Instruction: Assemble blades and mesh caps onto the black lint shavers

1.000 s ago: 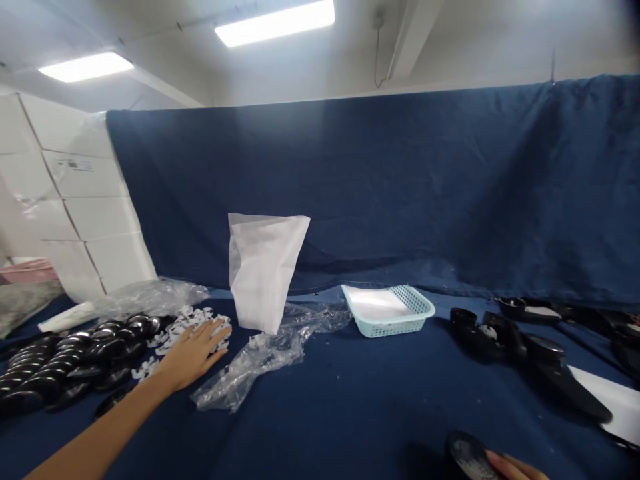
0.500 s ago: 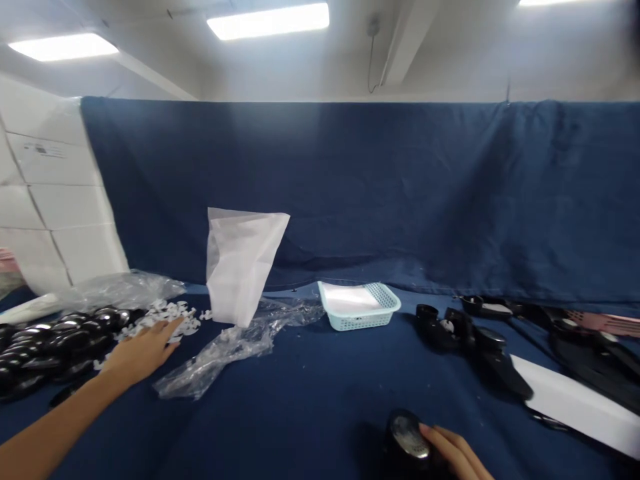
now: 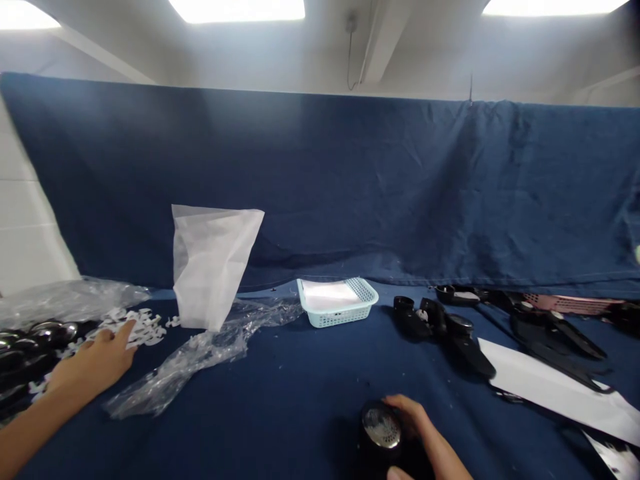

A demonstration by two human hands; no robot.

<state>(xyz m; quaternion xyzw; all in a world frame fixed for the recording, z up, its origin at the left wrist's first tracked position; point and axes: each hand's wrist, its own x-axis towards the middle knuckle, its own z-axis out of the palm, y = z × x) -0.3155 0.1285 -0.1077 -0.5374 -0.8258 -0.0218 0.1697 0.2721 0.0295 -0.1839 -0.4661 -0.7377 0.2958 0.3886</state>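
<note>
Right hand (image 3: 423, 437) curled round a black round part (image 3: 381, 428) at the near edge of the table (image 3: 295, 413). Fingers wrapped over the part's far side, thumb low, silvery mesh face turned up in plain sight.

Left hand (image 3: 95, 363) palm down, flat and loosely spread. Fingertips touching the near fringe of a scatter of small white plastic pieces (image 3: 145, 327); nothing visibly pinched. Just left of it, a heap of glossy black caps (image 3: 27, 340), partly cut off by the frame edge.

Between the two hands, a crumpled clear plastic bag (image 3: 175, 373) lying on the blue cloth. Behind that, a white pouch (image 3: 210, 267) standing upright, then a pale blue basket (image 3: 367, 295) with something white inside. Further right, more black parts (image 3: 450, 330) and a white paper sheet (image 3: 545, 390), well apart from either hand.

By the look of it, better to brace the black part against the cloth with a firm wrap, mesh face kept up. Better also to lift a single white piece with the fingertips than to sweep the pile flat-handed. Worth minding the clear bag, near enough to snag.
</note>
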